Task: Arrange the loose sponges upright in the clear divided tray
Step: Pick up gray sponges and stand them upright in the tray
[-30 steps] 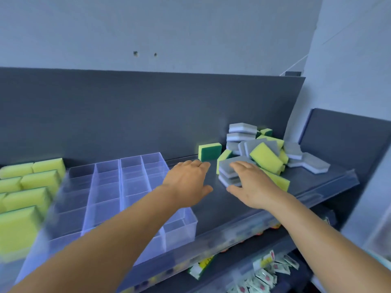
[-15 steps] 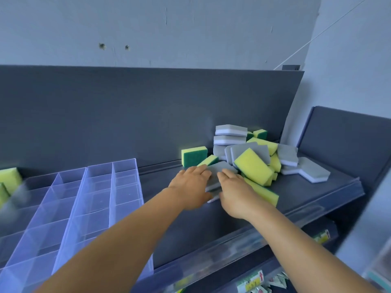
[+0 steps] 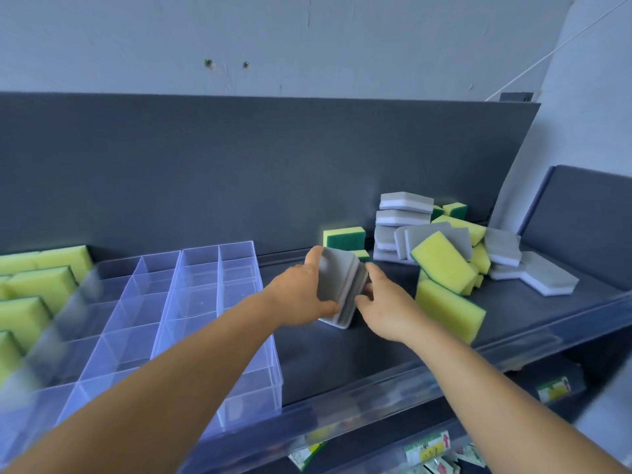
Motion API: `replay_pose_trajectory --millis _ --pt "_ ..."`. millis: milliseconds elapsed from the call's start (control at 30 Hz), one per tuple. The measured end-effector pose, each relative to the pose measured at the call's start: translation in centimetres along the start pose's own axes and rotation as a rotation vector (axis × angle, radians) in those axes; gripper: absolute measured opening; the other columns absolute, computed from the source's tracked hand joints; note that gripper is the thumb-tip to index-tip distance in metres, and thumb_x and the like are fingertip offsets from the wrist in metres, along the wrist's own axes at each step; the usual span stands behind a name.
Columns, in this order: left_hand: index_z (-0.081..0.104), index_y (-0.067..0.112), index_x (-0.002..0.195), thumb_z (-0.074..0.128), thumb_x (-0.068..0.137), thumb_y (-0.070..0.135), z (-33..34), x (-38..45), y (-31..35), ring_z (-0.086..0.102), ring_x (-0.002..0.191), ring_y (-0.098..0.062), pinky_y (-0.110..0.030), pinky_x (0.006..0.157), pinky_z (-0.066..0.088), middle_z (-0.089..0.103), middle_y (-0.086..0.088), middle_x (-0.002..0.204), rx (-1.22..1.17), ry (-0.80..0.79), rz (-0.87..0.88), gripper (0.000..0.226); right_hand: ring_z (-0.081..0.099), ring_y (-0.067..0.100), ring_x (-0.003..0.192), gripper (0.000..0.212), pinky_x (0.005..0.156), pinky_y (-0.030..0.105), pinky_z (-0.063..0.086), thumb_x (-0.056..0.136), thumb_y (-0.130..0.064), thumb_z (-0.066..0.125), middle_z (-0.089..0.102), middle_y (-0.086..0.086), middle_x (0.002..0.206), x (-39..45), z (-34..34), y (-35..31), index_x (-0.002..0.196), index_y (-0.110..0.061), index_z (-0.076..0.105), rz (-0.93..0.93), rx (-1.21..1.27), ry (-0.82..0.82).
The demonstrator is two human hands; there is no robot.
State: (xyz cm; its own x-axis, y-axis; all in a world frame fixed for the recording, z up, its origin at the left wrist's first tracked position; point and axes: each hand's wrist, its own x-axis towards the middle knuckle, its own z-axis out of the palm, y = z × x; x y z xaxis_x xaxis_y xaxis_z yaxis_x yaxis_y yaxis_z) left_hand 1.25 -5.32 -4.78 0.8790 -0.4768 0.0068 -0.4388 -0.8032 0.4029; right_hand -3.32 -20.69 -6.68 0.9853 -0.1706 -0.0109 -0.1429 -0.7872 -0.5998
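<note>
Grey sponges (image 3: 342, 289) upright, clamped between left hand (image 3: 301, 295) and right hand (image 3: 386, 309)

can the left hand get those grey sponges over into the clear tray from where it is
Probably yes: the left hand and right hand grip the grey sponges just right of the clear tray, nothing between.

Soft, even, bluish daylight with faint shadows and no harsh glare; wide-angle bowing bends the shelf edges (strongest at the corners), and the left foreground smears with motion blur.
</note>
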Motion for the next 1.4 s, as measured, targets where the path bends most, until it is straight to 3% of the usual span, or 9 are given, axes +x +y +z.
replay_pose_trajectory --millis 133,333,500,633,867,1000,1133,1267,1400 --pt "-0.015 0.040 0.147 0.077 0.073 0.029 0.1 -0.4 -0.7 0.052 0.085 -0.022 -0.027 0.073 0.041 0.043 -0.003 0.101 -0.066 0.018 0.018 0.118 0.061 0.021 0.091 0.049 0.081 0.035 0.047 0.094 -0.024 0.044 0.063 -0.005 0.109 -0.4 0.0 -0.6 0.139 -0.037 0.029 -0.031 0.283 0.039" --pt "0.024 0.036 0.136 0.082 0.065 0.026 -0.6 -1.6 -0.1 0.054 0.098 -0.022 -0.029 0.079 0.049 0.041 0.001 0.120 -0.176 0.114 0.096 0.092 0.055 0.013 0.097 0.052 0.080 0.026 0.040 0.090 -0.040 0.054 0.055 -0.014 0.100 -1.1 -0.7 -1.0 0.137 -0.042 0.032 -0.132 0.410 0.085" --pt "0.034 0.027 0.121 0.084 0.063 0.030 -2.2 -3.7 -0.2 0.053 0.092 -0.019 -0.033 0.076 0.050 0.037 0.013 0.118 -0.092 0.232 0.141 0.076 0.058 0.015 0.089 0.028 0.083 0.039 0.052 0.079 -0.039 0.067 0.061 -0.008 0.107 -1.1 -1.4 -2.4 0.100 -0.042 0.048 -0.215 0.413 0.105" --pt "0.040 0.031 0.125 0.083 0.066 0.027 -3.8 -6.1 -2.0 0.050 0.097 -0.012 -0.029 0.082 0.047 0.038 0.015 0.117 -0.132 0.283 0.166 0.073 0.058 0.017 0.083 0.024 0.077 0.037 0.050 0.077 -0.034 0.071 0.061 -0.009 0.099 -1.9 -1.4 -5.1 0.089 -0.037 0.050 -0.321 0.384 0.122" --pt "0.058 0.026 0.107 0.073 0.079 0.020 -7.3 -10.8 -6.2 0.046 0.074 0.000 -0.009 0.071 0.038 0.046 0.004 0.102 -0.185 0.371 0.178 0.032 0.058 0.015 0.071 0.016 0.067 0.032 0.045 0.081 -0.023 0.068 0.058 -0.016 0.081 -5.1 -1.1 -11.3 0.089 -0.029 0.055 -0.450 0.230 0.287" --pt "0.057 0.022 0.105 0.071 0.080 0.018 -9.5 -14.3 -8.2 0.047 0.077 -0.007 -0.018 0.073 0.039 0.049 0.008 0.098 -0.163 0.416 0.200 0.029 0.061 0.018 0.082 0.019 0.069 0.029 0.045 0.083 -0.021 0.065 0.059 -0.017 0.091 -7.4 0.0 -15.3 0.098 -0.029 0.057 -0.497 0.194 0.343" --pt "0.056 0.023 0.108 0.068 0.081 0.018 -11.5 -18.1 -10.8 0.050 0.090 -0.012 -0.022 0.078 0.040 0.054 0.009 0.098 -0.059 0.442 0.190 0.030 0.057 0.012 0.094 0.039 0.079 0.021 0.037 0.088 -0.018 0.060 0.054 -0.016 0.111 -9.5 2.5 -18.5 0.124 -0.031 0.054 -0.518 0.190 0.328" --pt "0.059 0.023 0.111 0.067 0.084 0.018 -13.5 -22.9 -14.4 0.047 0.085 -0.012 -0.015 0.067 0.031 0.053 0.005 0.096 -0.003 0.457 0.152 0.029 0.056 0.015 0.091 0.035 0.076 0.021 0.035 0.091 -0.018 0.054 0.054 -0.006 0.115 -11.1 5.5 -21.8 0.125 -0.025 0.056 -0.520 0.197 0.326" --pt "0.060 0.024 0.117 0.064 0.086 0.019 -15.5 -27.9 -18.4 0.048 0.085 -0.013 -0.019 0.072 0.030 0.055 0.004 0.101 0.016 0.462 0.074 0.031 0.053 0.015 0.087 0.030 0.072 0.022 0.034 0.091 -0.015 0.051 0.055 -0.003 0.115 -12.5 8.8 -25.6 0.120 -0.022 0.057 -0.530 0.210 0.304"
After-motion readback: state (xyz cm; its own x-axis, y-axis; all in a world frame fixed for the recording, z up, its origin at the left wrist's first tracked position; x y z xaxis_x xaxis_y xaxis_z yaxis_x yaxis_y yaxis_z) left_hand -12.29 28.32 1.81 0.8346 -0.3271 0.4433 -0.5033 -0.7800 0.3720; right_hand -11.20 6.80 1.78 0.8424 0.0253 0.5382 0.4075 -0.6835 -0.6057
